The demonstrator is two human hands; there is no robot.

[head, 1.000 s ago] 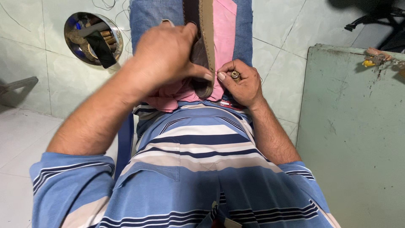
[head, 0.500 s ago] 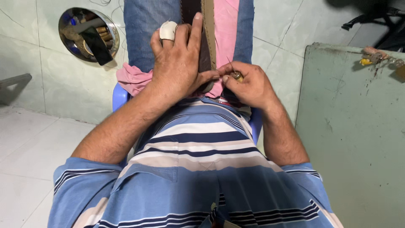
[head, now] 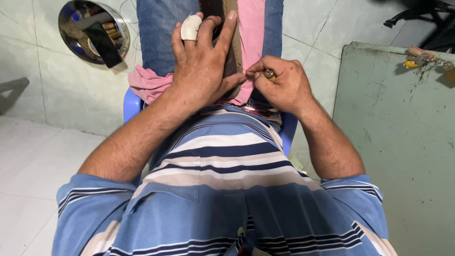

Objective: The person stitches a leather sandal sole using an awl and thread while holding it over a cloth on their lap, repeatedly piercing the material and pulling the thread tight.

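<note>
My left hand (head: pixel 204 61) lies flat on a brown leather strap (head: pixel 232 42) that runs over a pink cloth (head: pixel 251 28) on my jeans-clad lap. Its fingers are spread, and one fingertip wears a white bandage (head: pixel 191 27). My right hand (head: pixel 279 83) pinches a small brown-handled awl (head: pixel 269 74) against the strap's right edge, right beside my left thumb. A thin thread runs up from that point.
A round metal bowl (head: pixel 66 14) with tools and a dark phone-like slab sits on the tiled floor at upper left. A worn green metal table (head: pixel 393 142) stands at right, with small items at its far edge. I sit on a blue plastic chair (head: pixel 130 102).
The view has shifted down and closer. My left hand has spread flatter and slid up the strap. My right hand stays at the strap's edge with the tool.
</note>
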